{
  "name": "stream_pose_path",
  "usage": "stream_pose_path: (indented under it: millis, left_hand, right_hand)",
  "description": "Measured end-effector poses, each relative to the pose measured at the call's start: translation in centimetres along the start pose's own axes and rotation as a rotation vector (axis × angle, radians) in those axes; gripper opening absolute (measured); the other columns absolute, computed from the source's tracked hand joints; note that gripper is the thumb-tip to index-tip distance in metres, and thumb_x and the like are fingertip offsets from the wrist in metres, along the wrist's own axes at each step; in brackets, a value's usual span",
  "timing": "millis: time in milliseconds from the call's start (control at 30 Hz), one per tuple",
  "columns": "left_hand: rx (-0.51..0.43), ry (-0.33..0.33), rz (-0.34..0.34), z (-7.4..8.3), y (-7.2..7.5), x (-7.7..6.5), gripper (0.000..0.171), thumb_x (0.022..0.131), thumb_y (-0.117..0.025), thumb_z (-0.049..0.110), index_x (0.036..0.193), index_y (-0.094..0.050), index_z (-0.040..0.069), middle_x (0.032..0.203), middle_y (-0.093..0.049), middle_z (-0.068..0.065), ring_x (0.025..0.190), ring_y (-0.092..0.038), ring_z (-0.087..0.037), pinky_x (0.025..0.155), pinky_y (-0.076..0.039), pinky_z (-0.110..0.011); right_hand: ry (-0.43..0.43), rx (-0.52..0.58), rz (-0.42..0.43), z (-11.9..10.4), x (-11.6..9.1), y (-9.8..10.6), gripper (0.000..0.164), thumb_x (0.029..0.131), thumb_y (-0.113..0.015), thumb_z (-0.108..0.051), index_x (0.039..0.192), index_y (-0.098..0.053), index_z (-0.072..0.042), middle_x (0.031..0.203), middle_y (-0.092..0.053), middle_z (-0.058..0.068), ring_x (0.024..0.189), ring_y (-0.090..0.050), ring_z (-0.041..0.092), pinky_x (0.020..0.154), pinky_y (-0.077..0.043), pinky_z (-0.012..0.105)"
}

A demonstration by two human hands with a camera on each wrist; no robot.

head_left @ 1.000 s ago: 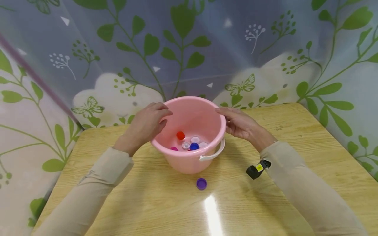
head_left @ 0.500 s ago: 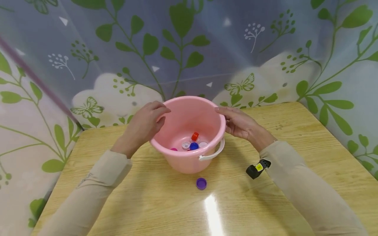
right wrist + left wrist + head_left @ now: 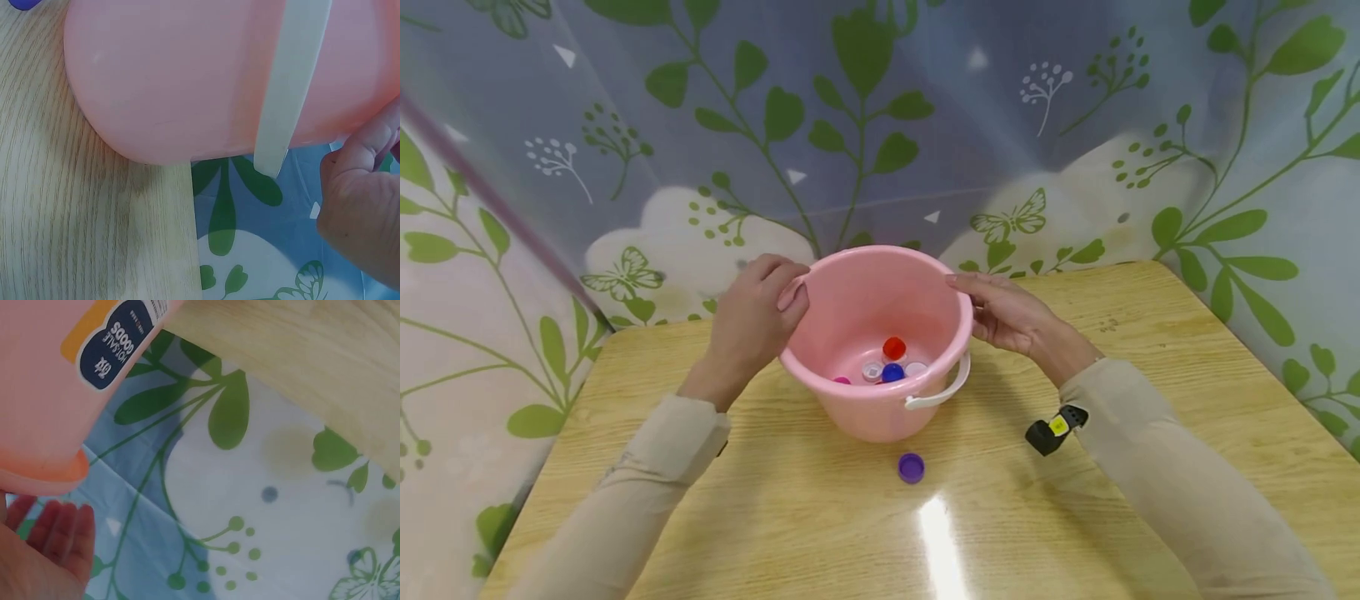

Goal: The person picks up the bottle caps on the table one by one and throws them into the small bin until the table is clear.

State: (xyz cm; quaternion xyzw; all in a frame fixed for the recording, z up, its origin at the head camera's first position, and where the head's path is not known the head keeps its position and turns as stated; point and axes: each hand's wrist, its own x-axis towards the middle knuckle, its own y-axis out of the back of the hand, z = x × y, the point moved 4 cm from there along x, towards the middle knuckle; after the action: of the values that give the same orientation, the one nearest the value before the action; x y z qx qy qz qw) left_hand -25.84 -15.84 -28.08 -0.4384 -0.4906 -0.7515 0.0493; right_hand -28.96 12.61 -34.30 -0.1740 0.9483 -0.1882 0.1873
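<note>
A pink bucket (image 3: pixel 880 417) stands on the wooden table. Inside lie a red bottle cap (image 3: pixel 894 348), a blue cap (image 3: pixel 892 372), a magenta piece (image 3: pixel 842 380) and some clear or white caps (image 3: pixel 872 371). My left hand (image 3: pixel 756 312) is at the bucket's left rim, fingers loosely bent with no cap seen in them. In the left wrist view its fingers (image 3: pixel 59 528) show just past the rim. On the opposite side my right hand (image 3: pixel 1011 312) holds the rim, thumb on top and other fingers outside, partly hidden. A purple cap (image 3: pixel 912 468) lies in front.
The bucket's white handle (image 3: pixel 943 392) hangs down at the front right. Behind the table (image 3: pixel 820 525) rises a printed leaf-pattern cloth (image 3: pixel 880 200), with more at both sides. A black strap device (image 3: pixel 1052 429) sits by my right sleeve.
The red cap has shifted right within the bucket and come to rest beside the blue one. My left hand has drawn left to the rim. The right hand stays put.
</note>
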Motion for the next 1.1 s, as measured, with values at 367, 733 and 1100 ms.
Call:
stream_pose_path:
  millis: [367,733,1100]
  left_hand:
    - [0.016,0.258,0.041,-1.1,-0.2,-0.7,0.034,0.092,-0.053,0.022,0.117,-0.061,0.0,0.107,-0.062,-0.015,0.093,-0.061,-0.03,0.066,-0.051,-0.048]
    - [-0.042,0.384,-0.02,-2.7,0.3,-3.5,0.041,0.099,-0.045,0.031,0.127,-0.054,0.003,0.111,-0.06,-0.014,0.096,-0.06,-0.029,0.07,-0.049,-0.049]
    - [0.137,0.37,-0.349,-2.9,-0.6,-8.9,0.049,0.093,-0.056,0.037,0.127,-0.055,0.002,0.12,-0.054,-0.02,0.102,-0.056,-0.037,0.064,-0.053,-0.054]
  right_hand:
    - [-0.005,0.027,-0.009,0.1,0.0,0.2,0.035,0.097,-0.059,-0.023,0.126,-0.049,-0.006,0.098,-0.053,0.007,0.07,-0.063,0.013,0.058,-0.055,0.02]
    - [0.003,0.004,0.007,0.2,0.1,-0.2,0.033,0.096,-0.059,-0.023,0.123,-0.05,-0.005,0.096,-0.053,0.006,0.07,-0.063,0.012,0.059,-0.055,0.019]
    - [0.008,0.019,0.005,0.1,0.0,-0.2,0.034,0.096,-0.059,-0.023,0.124,-0.05,-0.006,0.096,-0.055,0.006,0.069,-0.063,0.013,0.058,-0.055,0.02]
